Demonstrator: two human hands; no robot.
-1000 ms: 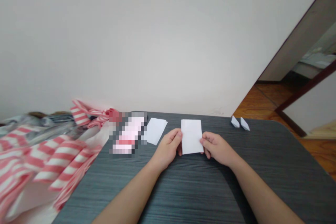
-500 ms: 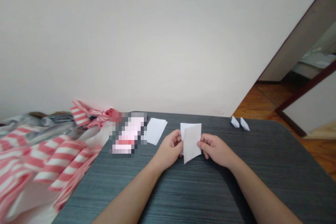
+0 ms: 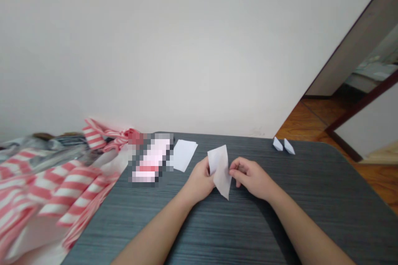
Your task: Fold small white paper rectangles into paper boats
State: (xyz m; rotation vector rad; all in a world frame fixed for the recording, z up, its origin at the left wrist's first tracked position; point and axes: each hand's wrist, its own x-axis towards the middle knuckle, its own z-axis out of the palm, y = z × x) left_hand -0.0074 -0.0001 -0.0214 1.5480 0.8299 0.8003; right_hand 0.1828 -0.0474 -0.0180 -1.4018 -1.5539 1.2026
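Observation:
A small folded sheet of white paper (image 3: 221, 169) stands tilted above the middle of the dark table (image 3: 211, 232), its near flap curving down to the right. My left hand (image 3: 201, 180) is closed on its left side, with some fingertips hidden behind the paper. At the paper's right edge, the thumb and forefinger of my right hand (image 3: 250, 176) come together in a pinch; the other fingers are curled. To the left lies a small stack of blank white sheets (image 3: 184, 155). Two folded white paper pieces (image 3: 283, 145) rest at the table's far right.
A pixelated phone-like object (image 3: 152, 159) lies left of the sheets. Red-and-white striped cloth (image 3: 71, 186) is heaped beyond the table's left edge. A pale wall (image 3: 199, 49) rises behind the table, and wooden floor (image 3: 314, 120) shows at right.
The paper has shifted slightly left and turned, its lower corner now pointing down to the right. My left hand has come over a little with it; the right fingers stay at its edge.

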